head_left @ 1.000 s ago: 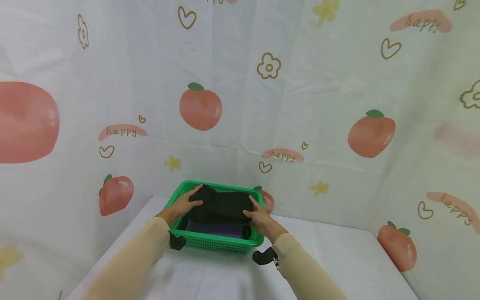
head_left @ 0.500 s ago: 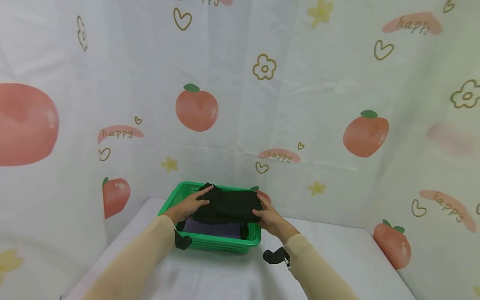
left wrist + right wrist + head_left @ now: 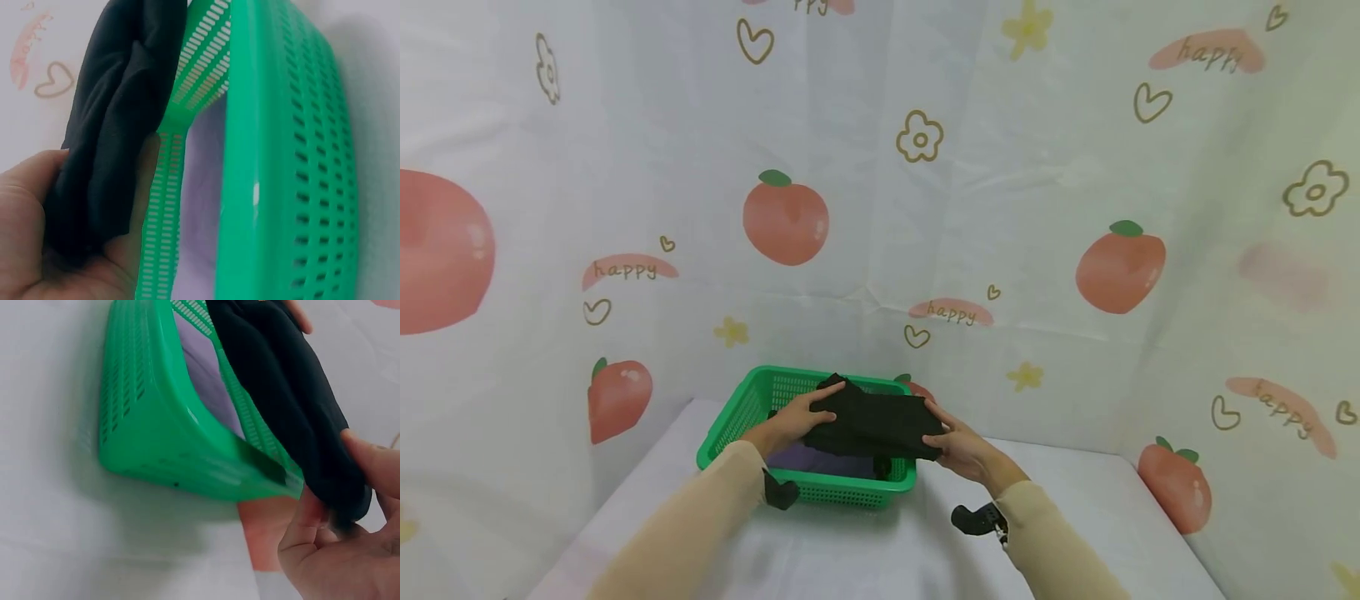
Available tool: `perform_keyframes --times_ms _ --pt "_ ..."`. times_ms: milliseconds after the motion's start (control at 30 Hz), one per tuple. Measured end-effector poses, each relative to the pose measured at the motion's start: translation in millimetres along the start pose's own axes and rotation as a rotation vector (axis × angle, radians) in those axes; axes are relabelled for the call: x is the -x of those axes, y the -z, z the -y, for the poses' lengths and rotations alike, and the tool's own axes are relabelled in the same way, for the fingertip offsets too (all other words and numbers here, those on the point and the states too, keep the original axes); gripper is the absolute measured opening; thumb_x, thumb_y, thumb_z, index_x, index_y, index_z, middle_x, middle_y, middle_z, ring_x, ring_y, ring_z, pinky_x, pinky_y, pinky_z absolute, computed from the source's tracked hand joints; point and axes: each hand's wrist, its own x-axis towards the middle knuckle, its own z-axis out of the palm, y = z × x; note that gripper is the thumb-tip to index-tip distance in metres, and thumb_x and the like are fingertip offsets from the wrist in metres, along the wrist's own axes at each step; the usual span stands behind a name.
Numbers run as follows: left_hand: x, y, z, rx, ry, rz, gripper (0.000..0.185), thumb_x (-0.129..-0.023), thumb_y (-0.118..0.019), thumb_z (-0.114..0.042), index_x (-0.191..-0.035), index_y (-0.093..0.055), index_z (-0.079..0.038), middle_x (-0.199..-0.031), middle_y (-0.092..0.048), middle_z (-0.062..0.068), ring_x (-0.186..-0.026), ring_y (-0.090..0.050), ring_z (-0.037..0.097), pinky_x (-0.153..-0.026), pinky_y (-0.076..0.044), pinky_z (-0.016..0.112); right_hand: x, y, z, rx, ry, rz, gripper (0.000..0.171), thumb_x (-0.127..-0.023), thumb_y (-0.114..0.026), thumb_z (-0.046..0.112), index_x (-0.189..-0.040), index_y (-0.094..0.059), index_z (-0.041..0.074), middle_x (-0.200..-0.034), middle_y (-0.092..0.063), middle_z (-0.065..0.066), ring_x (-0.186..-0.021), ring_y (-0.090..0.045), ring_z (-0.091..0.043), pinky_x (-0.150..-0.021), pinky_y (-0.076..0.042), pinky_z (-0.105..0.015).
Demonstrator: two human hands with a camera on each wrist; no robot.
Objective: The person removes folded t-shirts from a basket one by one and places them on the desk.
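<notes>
Left hand (image 3: pixel 790 421) gripped the left end of a folded black fabric garment (image 3: pixel 872 423), thumb on top and fingers curled underneath, as seen from the left wrist, where the dark cloth (image 3: pixel 112 150) sat bunched in the palm (image 3: pixel 37 250). Right hand (image 3: pixel 964 450) held the opposite end of the same garment, fingers (image 3: pixel 312 519) curled under its edge and thumb over it, the black folds (image 3: pixel 287 394) pinched between them. Garment carried level between both hands, raised above the rim of a green perforated plastic basket (image 3: pixel 730 425), its right end reaching out past the basket's right wall. Inside the basket, a folded pale purple cloth (image 3: pixel 808 460) lay flat on the bottom, seen beneath the lifted garment; a further bit of dark cloth showed at the front right corner, touching the wall. Basket stood on a white cloth-covered tabletop (image 3: pixel 850 558) near the back corner, just in front of a white backdrop printed with peaches, hearts and flowers (image 3: pixel 1000 208). Beige sleeves (image 3: pixel 700 517) covered both forearms, with a black wrist-worn mount (image 3: pixel 976 520) under the right one.
</notes>
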Motion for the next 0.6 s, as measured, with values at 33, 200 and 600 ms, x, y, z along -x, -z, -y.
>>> perform_keyframes --times_ms 33,200,600 --pt "-0.7 -2.4 0.7 0.001 -0.006 -0.001 0.062 -0.099 -0.058 -0.010 -0.155 -0.034 -0.027 -0.164 -0.008 0.018 -0.147 -0.014 0.046 -0.110 -0.033 0.061 2 3 0 -0.001 0.001 0.006 0.080 -0.098 -0.048 -0.007 -0.160 -0.008 0.023 -0.163 0.004 -0.024 -0.136 -0.039 -0.030 -0.099 -0.042 -0.030" --pt "-3.5 -15.2 1.4 0.002 -0.029 -0.014 0.067 -0.094 -0.063 -0.007 -0.154 -0.036 -0.020 -0.162 -0.014 0.022 -0.146 -0.017 0.047 -0.109 -0.036 0.059 9 16 -3 -0.041 0.008 0.023 0.081 -0.097 -0.045 -0.011 -0.160 -0.006 0.022 -0.163 0.014 -0.019 -0.149 -0.008 -0.039 -0.120 -0.016 -0.050" --pt "-13.7 -43.5 3.1 0.170 0.005 0.028 0.070 -0.090 -0.065 -0.001 -0.152 -0.040 -0.019 -0.159 -0.022 0.025 -0.133 -0.046 0.042 -0.088 -0.053 0.038 28 43 -9 0.015 0.021 0.019 0.080 -0.098 -0.046 -0.008 -0.160 -0.002 0.017 -0.163 0.014 -0.020 -0.149 -0.005 -0.038 -0.109 -0.035 -0.033"
